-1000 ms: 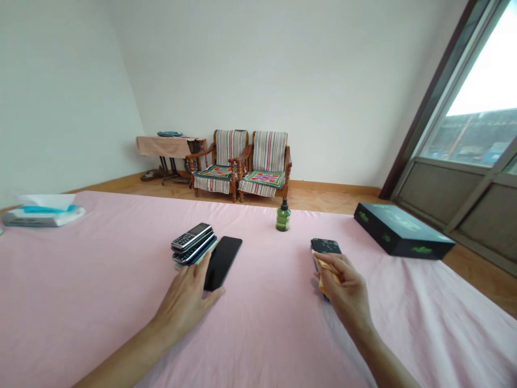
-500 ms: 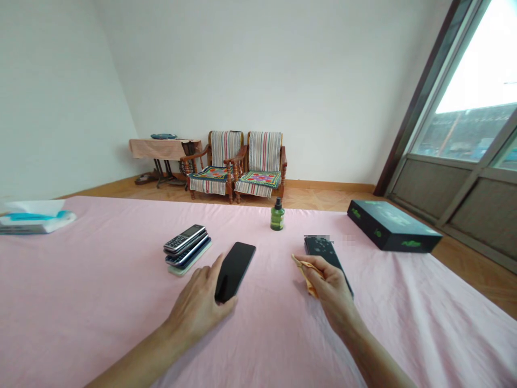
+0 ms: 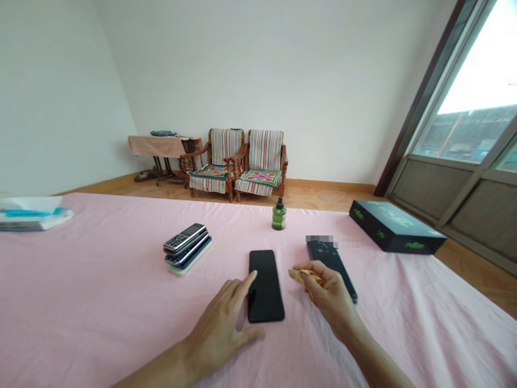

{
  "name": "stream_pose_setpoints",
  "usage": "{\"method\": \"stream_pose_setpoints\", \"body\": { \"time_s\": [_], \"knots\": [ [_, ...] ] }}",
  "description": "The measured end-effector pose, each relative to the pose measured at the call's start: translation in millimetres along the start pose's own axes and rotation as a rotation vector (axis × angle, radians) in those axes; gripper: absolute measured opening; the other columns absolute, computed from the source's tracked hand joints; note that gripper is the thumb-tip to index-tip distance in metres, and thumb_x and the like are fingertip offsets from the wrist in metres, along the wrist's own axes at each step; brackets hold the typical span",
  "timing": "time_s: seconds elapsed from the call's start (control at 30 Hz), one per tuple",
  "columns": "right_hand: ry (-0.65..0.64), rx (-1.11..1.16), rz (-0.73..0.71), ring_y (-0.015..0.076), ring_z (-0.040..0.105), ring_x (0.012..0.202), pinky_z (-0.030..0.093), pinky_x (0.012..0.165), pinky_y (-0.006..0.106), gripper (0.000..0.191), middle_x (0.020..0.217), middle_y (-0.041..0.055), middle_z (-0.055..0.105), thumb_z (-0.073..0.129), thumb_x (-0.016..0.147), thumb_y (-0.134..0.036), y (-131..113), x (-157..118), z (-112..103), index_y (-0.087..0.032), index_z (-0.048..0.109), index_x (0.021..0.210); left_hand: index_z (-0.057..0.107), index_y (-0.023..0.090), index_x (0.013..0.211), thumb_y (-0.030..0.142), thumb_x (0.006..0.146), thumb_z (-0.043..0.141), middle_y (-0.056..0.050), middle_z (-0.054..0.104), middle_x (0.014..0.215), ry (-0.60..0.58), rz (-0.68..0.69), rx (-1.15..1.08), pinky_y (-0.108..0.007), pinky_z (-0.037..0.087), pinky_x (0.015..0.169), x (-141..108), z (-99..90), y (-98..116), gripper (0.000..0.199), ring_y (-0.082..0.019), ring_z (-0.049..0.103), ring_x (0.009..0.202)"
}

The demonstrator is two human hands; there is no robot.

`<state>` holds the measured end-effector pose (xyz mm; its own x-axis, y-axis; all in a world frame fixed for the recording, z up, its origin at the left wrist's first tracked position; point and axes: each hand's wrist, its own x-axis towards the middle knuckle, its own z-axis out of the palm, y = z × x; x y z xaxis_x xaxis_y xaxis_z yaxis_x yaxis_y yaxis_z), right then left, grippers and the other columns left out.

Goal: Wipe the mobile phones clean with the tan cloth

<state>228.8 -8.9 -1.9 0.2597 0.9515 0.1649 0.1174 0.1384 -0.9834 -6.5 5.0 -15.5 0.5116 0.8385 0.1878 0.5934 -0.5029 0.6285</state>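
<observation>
Black smartphone (image 3: 265, 285) lies flat on the pink sheet (image 3: 121, 312), long edge pointing away from the wearer. Left hand (image 3: 218, 339) is at its lower left side: grip open, fingers spread, index fingertip (image 3: 251, 276) at the phone's edge. Right hand (image 3: 329, 296) is just right of the smartphone, grip closed on a yellow cloth (image 3: 307, 276). Dark speckled phone (image 3: 331, 268) lies angled beside the right hand, partly behind it; contact unclear. Left of the smartphone: stack of keypad phones (image 3: 186, 247). Beyond it: green spray bottle (image 3: 278, 215). Farther right: black box with green print (image 3: 398, 229). Far left: tissue pack (image 3: 32, 213).
</observation>
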Motion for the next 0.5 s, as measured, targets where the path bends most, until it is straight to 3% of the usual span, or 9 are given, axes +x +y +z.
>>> {"method": "stream_pose_setpoints", "body": {
  "time_s": [0.1,0.2,0.37,0.5],
  "knots": [
    [-0.036,-0.033,-0.012,0.0099,0.044,0.051,0.032,0.045,0.021,0.027,0.06,0.0002,0.057,0.064,0.075,-0.042,2.8,-3.7,7.0,-0.015,0.07,0.079,0.057,0.022,0.119,0.03,0.078,0.072,-0.005,0.062,0.099,0.108,-0.018,-0.142,-0.034,0.048,0.083,3.2,-2.0,-8.1,0.045,-0.022,0.058,0.09],
    [-0.129,-0.009,-0.011,0.0088,0.039,0.047,0.032,0.045,0.02,0.028,0.054,-0.0037,0.048,0.06,0.08,-0.042,2.8,-11.5,20.8,-0.016,0.069,0.082,0.061,0.019,0.096,0.031,0.081,0.069,-0.002,0.06,0.084,0.172,-0.019,-0.294,-0.027,0.046,0.07,5.2,-2.5,-10.3,0.02,-0.018,0.057,0.076],
    [-0.265,-0.07,-0.186,0.012,0.051,0.063,0.042,0.055,0.022,0.022,0.081,0.0026,0.058,0.054,0.088,-0.034,-4.6,-30.0,49.9,-0.02,0.07,0.086,0.057,0.017,0.103,0.044,0.084,0.067,-0.003,0.062,0.086,0.016,-0.029,-0.801,-0.025,0.046,0.066,6.5,2.0,-6.1,0.034,-0.015,0.058,0.073],
    [-0.327,-0.104,-0.251,0.0153,0.058,0.079,0.048,0.065,0.024,0.019,0.089,0.0039,0.056,0.052,0.092,-0.031,-5.8,-39.1,61.8,-0.022,0.069,0.094,0.058,0.015,0.086,0.05,0.082,0.069,0.001,0.058,0.067,-0.062,-0.136,-1.007,-0.021,0.04,0.056,7.6,5.8,-2.9,0.037,-0.01,0.053,0.059]
  ]
}}
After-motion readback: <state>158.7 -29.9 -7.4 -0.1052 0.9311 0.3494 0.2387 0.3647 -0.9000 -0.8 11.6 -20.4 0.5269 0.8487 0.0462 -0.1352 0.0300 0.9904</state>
